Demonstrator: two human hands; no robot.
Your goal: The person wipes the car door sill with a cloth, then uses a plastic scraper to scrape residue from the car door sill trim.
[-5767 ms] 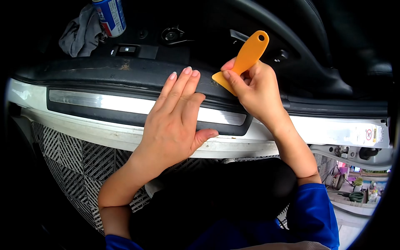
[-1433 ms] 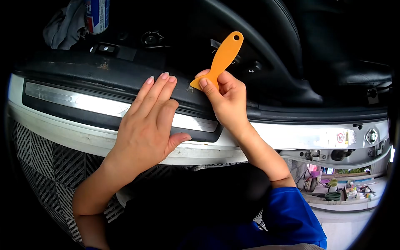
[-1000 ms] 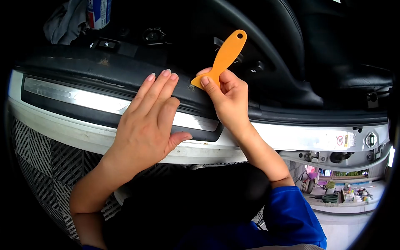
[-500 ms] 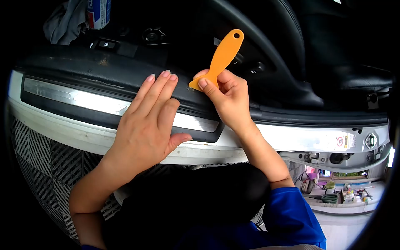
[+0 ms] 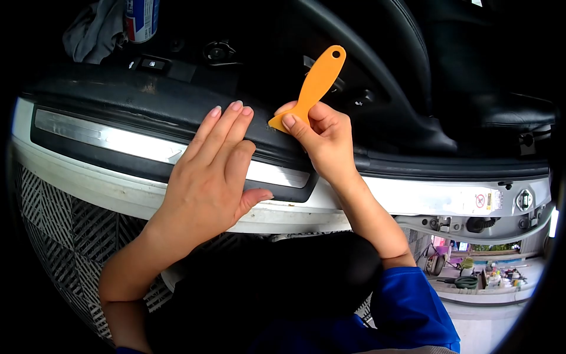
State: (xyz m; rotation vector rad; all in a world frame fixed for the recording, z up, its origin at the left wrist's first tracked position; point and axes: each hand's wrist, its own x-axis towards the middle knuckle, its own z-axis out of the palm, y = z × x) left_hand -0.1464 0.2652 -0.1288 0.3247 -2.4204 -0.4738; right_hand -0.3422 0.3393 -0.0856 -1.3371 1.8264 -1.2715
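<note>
My right hand point(image 5: 326, 134) grips an orange plastic scraper point(image 5: 320, 79) near its blade, thumb on top, handle pointing up. The blade's edge rests on the black sill trim point(image 5: 188, 97), over a small rough patch partly hidden by it. My left hand point(image 5: 215, 162) lies flat across the metal sill plate point(image 5: 127, 141), holding nothing, fingertips on the black trim and thumb stretched out to the right. A pale mark point(image 5: 148, 88) shows on the trim further left.
A grey cloth point(image 5: 97, 34) and a blue and white can point(image 5: 141, 20) stand at the upper left. The white door sill point(image 5: 413, 194) runs to the right. A black seat point(image 5: 477, 76) is at the upper right, and a patterned floor point(image 5: 88, 236) below left.
Since the oldest frame, the view has shifted to the right along the sill. The scraper has made small moves over the rough patch; my left hand stays flat on the sill.
</note>
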